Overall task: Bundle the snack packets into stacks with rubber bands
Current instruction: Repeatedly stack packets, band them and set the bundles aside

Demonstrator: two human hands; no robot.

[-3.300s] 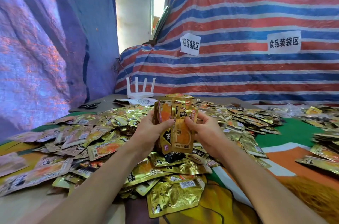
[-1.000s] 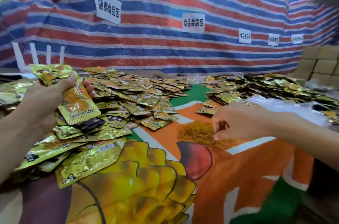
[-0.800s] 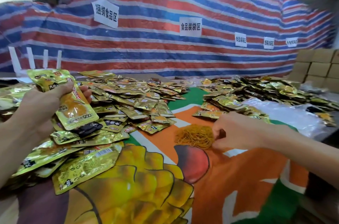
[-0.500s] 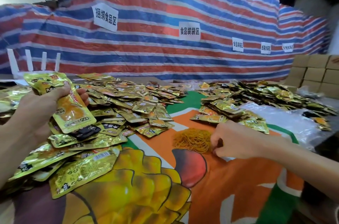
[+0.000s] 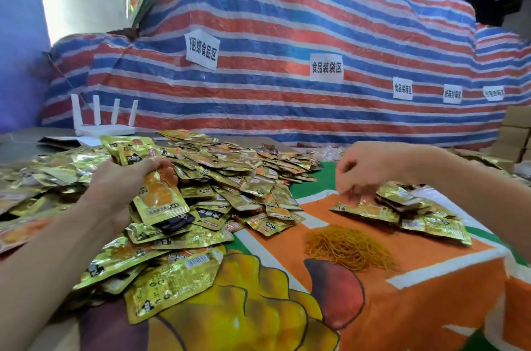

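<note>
— Left hand (image 5: 120, 188)?
— Curled tight round a stack (image 5: 156, 192) of gold packets, thumb across the front, fingers behind. Held upright, just above the near left of the heap (image 5: 244, 178).
— Right hand (image 5: 370, 169)?
— Up off the table, fingers hanging down, curled and blurred. Cannot tell whether pinching a band or nothing at all.
— Under it?
— A small cluster (image 5: 402, 207) of packets on the right, just below the fingertips. Nearer, the bands (image 5: 349, 250) in a loose orange tangle, well apart from the left hand, lying on the orange part of the printed cloth (image 5: 287, 316).
— Farther out?
— Loose packets spread left and far across the table. At the far left, a white router (image 5: 103, 123) with four aerials. Behind it all, a red, white and blue striped tarp (image 5: 287, 20) with paper signs (image 5: 326, 67) stuck on. At the far right edge, stacked boxes (image 5: 517, 135).
</note>
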